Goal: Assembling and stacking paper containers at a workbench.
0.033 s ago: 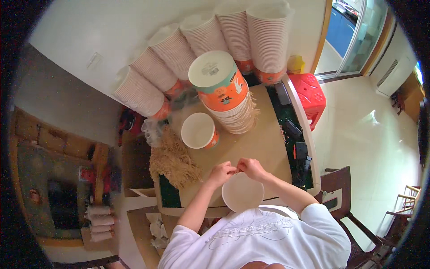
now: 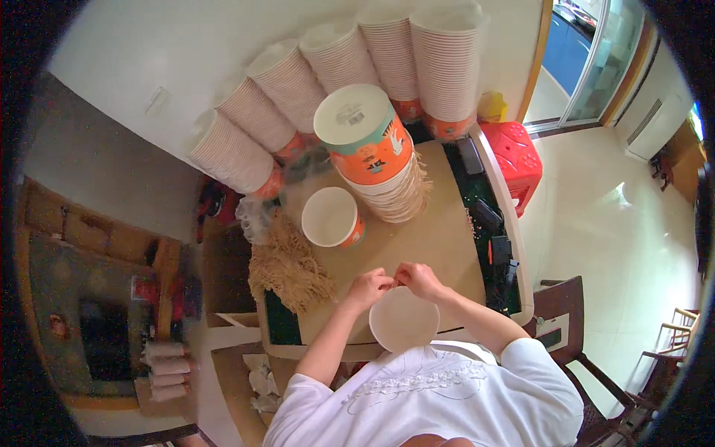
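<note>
A white paper bucket [image 2: 404,320] stands at the near table edge against my shirt, its open mouth toward me. At its far rim my left hand [image 2: 370,289] and my right hand [image 2: 418,281] meet, fingertips pinched close together. Whatever sits between the fingertips is too small to make out. Beyond them stands another open paper bucket [image 2: 330,216] with an orange outside. Left of that lies a heap of tan twisted cords [image 2: 289,270]. Farther back, an upside-down orange and green bucket [image 2: 372,160] tops a nested stack with cords hanging from its side.
Several tall stacks of nested paper buckets [image 2: 447,67] line the wall. Black adapters [image 2: 500,251] lie along the table's right side. A red plastic stool [image 2: 512,160] stands beyond that edge, and a dark wooden chair [image 2: 562,320] is at the near right.
</note>
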A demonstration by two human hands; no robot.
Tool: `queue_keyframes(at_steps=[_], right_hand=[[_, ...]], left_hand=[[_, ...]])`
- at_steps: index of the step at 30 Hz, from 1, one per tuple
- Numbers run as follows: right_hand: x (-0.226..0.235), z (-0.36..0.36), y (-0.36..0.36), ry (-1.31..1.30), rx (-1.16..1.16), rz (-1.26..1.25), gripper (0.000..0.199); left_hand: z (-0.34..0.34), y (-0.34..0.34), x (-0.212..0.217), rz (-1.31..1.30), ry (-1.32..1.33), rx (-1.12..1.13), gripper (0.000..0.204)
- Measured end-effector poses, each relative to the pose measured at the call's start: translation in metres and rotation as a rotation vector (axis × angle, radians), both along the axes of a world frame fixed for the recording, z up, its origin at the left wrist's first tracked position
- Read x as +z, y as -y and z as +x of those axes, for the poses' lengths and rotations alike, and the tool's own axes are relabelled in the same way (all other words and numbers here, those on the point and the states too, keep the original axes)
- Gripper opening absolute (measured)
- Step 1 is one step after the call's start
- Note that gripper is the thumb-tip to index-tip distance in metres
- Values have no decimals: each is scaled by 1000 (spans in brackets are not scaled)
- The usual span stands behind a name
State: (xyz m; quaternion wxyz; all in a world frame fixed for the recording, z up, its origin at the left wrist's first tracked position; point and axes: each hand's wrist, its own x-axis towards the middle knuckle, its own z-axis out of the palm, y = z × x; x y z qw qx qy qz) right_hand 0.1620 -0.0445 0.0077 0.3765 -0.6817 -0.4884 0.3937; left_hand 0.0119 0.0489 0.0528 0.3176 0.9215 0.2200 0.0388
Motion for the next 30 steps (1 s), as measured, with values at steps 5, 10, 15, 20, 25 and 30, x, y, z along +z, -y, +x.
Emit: queue_keyframes(at_steps=[5,10,15,20,25,30], right_hand=[[-1,-3,5,-9,-22,36,12],[-3,-5,6,7,-36,66,11],[-5,-6,7,19,-77,91,11],[11,-13,9,1,-106,131,11],[11,-23,10,7,-210,120,10],[11,-26,12,70,-250,192,11]], left_hand=[[1,3,4,58,-63,-10,10],[-6,2,-15,-90,-10,82,10],[-4,7,-24,-988,68,492,13],[-14,0,-45,-1364,150,640,11],[-13,2,-48,-1436,216,677,11],[-13,3,-50,-1454,216,706,11]])
